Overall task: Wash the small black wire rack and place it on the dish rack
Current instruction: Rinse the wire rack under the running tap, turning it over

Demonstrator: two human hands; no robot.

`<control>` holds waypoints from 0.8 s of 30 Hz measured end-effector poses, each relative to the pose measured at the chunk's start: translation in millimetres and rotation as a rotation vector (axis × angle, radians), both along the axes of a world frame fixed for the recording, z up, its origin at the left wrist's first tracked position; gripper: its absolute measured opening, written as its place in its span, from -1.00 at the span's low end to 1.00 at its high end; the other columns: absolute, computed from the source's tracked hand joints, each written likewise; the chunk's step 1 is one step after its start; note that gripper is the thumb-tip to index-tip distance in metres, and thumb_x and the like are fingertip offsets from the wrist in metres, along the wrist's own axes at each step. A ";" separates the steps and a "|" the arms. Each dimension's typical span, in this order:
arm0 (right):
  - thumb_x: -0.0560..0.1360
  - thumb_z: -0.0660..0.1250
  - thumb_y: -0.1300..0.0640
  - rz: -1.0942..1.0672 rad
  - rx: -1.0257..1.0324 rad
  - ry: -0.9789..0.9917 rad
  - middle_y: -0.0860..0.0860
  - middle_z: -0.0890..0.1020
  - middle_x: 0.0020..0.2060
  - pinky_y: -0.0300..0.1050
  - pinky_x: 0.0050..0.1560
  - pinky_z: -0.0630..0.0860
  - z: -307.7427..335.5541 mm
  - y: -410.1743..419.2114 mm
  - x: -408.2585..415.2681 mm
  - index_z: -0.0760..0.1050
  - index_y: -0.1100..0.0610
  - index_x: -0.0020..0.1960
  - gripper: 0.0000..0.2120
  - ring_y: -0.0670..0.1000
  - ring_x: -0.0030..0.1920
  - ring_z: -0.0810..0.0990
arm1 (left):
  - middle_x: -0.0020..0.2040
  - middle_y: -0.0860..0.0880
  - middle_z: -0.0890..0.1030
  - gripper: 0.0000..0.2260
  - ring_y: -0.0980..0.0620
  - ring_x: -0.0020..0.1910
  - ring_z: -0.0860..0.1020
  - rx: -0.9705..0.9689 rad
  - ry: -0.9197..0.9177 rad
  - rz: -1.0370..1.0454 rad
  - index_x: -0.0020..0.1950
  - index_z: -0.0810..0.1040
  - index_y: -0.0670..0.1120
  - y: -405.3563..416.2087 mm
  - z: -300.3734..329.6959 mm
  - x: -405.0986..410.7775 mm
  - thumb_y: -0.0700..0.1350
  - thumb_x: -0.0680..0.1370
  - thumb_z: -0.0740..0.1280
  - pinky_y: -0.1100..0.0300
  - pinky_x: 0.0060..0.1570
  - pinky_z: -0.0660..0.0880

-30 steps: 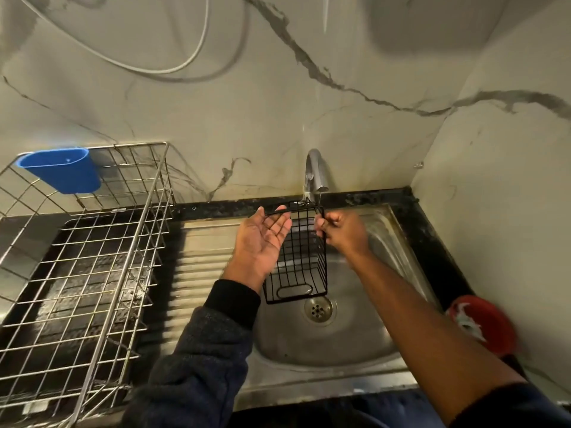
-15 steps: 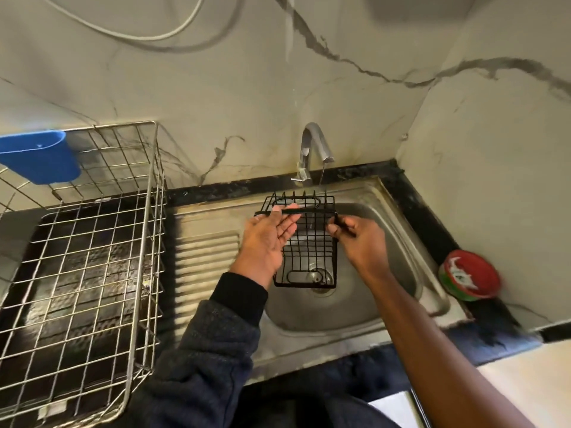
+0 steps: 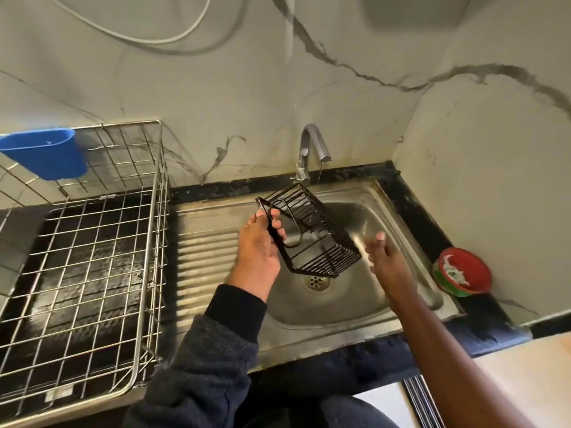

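The small black wire rack hangs tilted over the steel sink, above the drain and a little below the tap. My left hand grips its left edge, with the fingers curled round the frame. My right hand is just to the right of the rack, blurred and apart from it, with its fingers loosely spread and nothing in them. The metal wire dish rack stands on the counter to the left of the sink.
A blue plastic cup hangs on the dish rack's back left wall. A red and green round tub sits on the black counter right of the sink. The ribbed drainboard lies between the sink and dish rack. Marble walls close in behind and right.
My right hand has let go of the black rack and drawn away to the right. My left hand now grips the rack alone and has turned it to a tilt.
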State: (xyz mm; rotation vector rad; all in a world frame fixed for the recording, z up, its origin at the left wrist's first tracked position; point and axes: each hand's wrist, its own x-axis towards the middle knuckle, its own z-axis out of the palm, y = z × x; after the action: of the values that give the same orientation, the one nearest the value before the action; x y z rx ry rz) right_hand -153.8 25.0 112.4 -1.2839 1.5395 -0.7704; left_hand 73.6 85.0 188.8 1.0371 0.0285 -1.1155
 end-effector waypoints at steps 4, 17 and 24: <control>0.36 0.02 -0.57 0.056 0.294 -0.228 0.19 0.65 0.17 0.21 0.28 0.50 7.3 -6.9 7.4 0.56 0.12 0.25 -0.11 0.19 0.23 0.58 | -0.44 0.08 0.45 -0.73 0.17 -0.56 0.33 -0.040 -0.063 -0.087 -0.08 0.50 -0.05 17.8 3.9 13.4 -0.10 0.75 0.11 0.29 -0.52 0.29; 0.57 0.40 0.12 -0.045 0.289 -0.383 0.00 0.56 -0.27 -0.26 -0.39 0.34 11.6 -27.9 10.1 0.58 0.10 -0.02 -0.95 -0.12 -0.35 0.44 | 0.05 -0.15 0.68 -0.84 0.00 -0.12 0.64 0.208 -0.510 -0.060 0.29 0.40 -0.07 32.3 5.9 8.7 -0.08 0.74 0.15 0.30 -0.33 0.57; 0.66 0.26 0.11 -0.080 0.010 -0.201 0.07 0.65 -0.05 -0.17 -0.20 0.54 24.8 -44.4 10.2 0.56 0.11 0.15 -0.85 -0.01 -0.09 0.61 | 0.47 -0.09 0.48 -0.12 -0.11 0.46 0.41 0.221 -0.459 -0.312 0.50 0.34 -0.07 29.2 -39.0 -22.0 0.51 0.40 0.31 -0.19 0.51 0.27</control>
State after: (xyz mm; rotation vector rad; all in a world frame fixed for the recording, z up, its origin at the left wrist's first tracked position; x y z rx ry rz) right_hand -143.6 -19.4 137.1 -1.1073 1.4369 -0.9133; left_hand 51.5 114.2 149.8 1.5145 -0.3960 -1.1438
